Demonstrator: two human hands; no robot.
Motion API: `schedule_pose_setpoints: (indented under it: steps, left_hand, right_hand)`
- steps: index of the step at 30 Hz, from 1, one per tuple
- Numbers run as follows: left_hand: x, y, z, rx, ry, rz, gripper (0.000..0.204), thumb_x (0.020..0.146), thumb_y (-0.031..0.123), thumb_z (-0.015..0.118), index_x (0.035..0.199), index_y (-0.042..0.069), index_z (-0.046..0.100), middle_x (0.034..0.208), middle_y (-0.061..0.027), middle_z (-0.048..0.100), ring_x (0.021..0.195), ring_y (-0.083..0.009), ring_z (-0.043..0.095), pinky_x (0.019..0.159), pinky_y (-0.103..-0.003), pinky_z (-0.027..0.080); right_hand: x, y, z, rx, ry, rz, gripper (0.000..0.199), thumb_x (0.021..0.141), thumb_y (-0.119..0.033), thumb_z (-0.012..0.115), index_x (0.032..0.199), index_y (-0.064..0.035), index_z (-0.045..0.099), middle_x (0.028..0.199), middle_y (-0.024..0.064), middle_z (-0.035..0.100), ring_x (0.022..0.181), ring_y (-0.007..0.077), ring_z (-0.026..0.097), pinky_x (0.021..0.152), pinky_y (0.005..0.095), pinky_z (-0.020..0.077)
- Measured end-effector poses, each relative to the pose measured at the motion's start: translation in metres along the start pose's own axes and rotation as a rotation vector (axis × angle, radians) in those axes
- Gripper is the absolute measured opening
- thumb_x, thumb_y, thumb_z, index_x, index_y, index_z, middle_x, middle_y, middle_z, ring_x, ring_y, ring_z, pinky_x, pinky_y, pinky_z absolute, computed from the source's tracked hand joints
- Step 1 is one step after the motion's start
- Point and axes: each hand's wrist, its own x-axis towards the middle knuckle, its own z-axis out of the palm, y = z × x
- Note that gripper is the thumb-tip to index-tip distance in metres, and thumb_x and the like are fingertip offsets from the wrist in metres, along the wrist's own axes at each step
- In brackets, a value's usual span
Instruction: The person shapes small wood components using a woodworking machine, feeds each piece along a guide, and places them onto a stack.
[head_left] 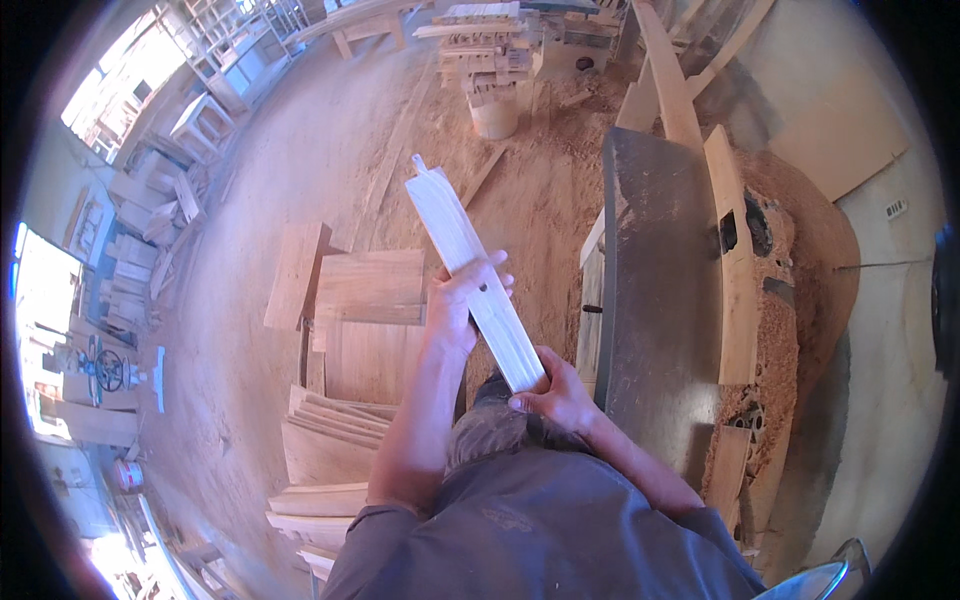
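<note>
We've got the pale wood piece (492, 305) up in both hands, just L of the dark flat bed (660, 290) and clear of it, slanting, far end leaning away from the bed. Our L hand (455, 303) is wrapped round its mid part, fingers closed across the upper face, by a small dark hole. Our R hand (562, 395), nearer the bed, pinches the near end, thumb on it; the other fingers are partly hidden, so can't tell how far they're bent. Boards (372, 285) lie well L of the bed; bucket (493, 112) stands past its far end, to the L.
</note>
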Motion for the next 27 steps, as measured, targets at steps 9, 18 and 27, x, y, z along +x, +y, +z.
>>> schedule_pose_setpoints:
  steps: [9, 18, 27]
  left_hand:
    - [0.041, -0.019, 0.061, -0.104, -0.089, -0.120, 0.027, 0.090, 0.015, 0.072, 0.108, -0.005, 0.071, 0.101, -0.0184, 0.074, 0.084, -0.0282, 0.072, 0.081, -0.044, 0.062]
    - [0.124, -0.129, 0.096, -0.252, -0.240, -0.389, 0.051, 0.087, 0.027, 0.075, 0.125, -0.005, 0.062, 0.114, -0.0217, 0.071, 0.096, -0.0337, 0.070, 0.086, -0.047, 0.059]
    - [0.213, -0.171, 0.148, -0.251, -0.139, -0.605, 0.066, 0.105, 0.056, 0.041, 0.148, 0.007, 0.048, 0.131, -0.0236, 0.064, 0.117, -0.0393, 0.064, 0.102, -0.053, 0.051]
  right_hand:
    - [0.002, 0.016, -0.053, 0.051, 0.158, -0.050, 0.074, 0.072, -0.016, 0.094, 0.133, -0.0007, 0.056, 0.115, 0.0046, 0.063, 0.109, 0.0138, 0.058, 0.099, 0.0325, 0.0471]
    - [0.006, 0.047, -0.123, 0.750, 0.268, 0.118, 0.049, 0.081, -0.006, 0.082, 0.123, -0.0008, 0.058, 0.113, 0.0156, 0.072, 0.098, 0.0249, 0.074, 0.088, 0.0378, 0.0597]
    - [0.003, 0.059, -0.176, 0.929, 0.404, 0.219, 0.070, 0.078, -0.018, 0.086, 0.137, -0.0007, 0.054, 0.115, 0.0164, 0.072, 0.096, 0.0250, 0.074, 0.082, 0.0353, 0.0610]
